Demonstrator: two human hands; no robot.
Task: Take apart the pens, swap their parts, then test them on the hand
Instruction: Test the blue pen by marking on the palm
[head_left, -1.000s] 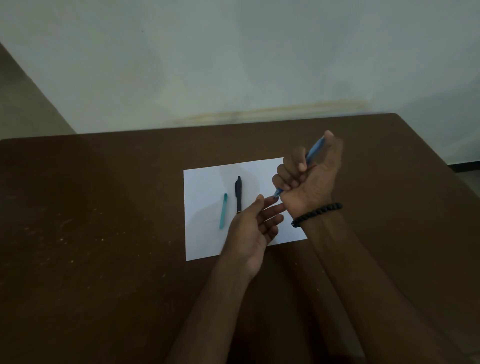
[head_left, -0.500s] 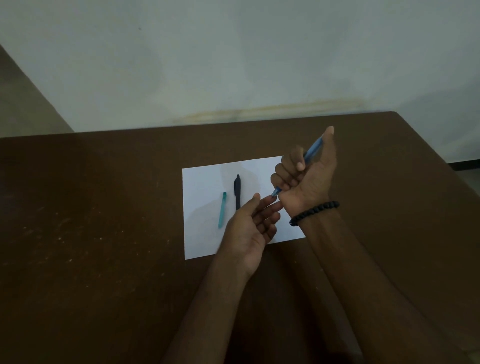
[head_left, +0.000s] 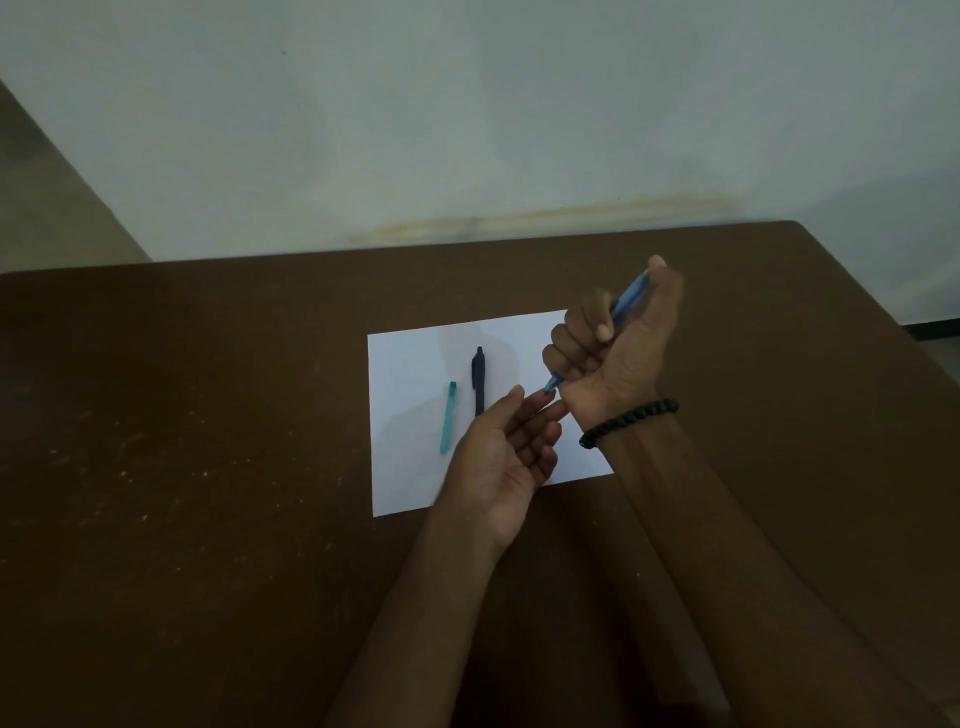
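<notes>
- Head view looks down on a brown worktop with a white sheet of paper lying near its middle.
- Right hand is raised above the paper, fingers curled round a blue pen, thumb up against the pen's upper end.
- That pen's long axis runs on a slant: its upper end points up and to the right, away from the person, and its lower tip points down and to the left, toward the other hand.
- Lower tip of the blue pen sits just at the fingertips of the left hand; whether it actually touches them cannot be told.
- Left hand is held palm up over the near edge of the paper, fingers relaxed and a little spread, holding nothing.
- A black pen lies flat on the paper, long axis running nearly straight away from the person; its near end is hidden behind the left hand.
- A teal pen part lies just to the left of the black pen, roughly parallel, leaning slightly, not touching it.
- A black bead bracelet circles the right wrist.
</notes>
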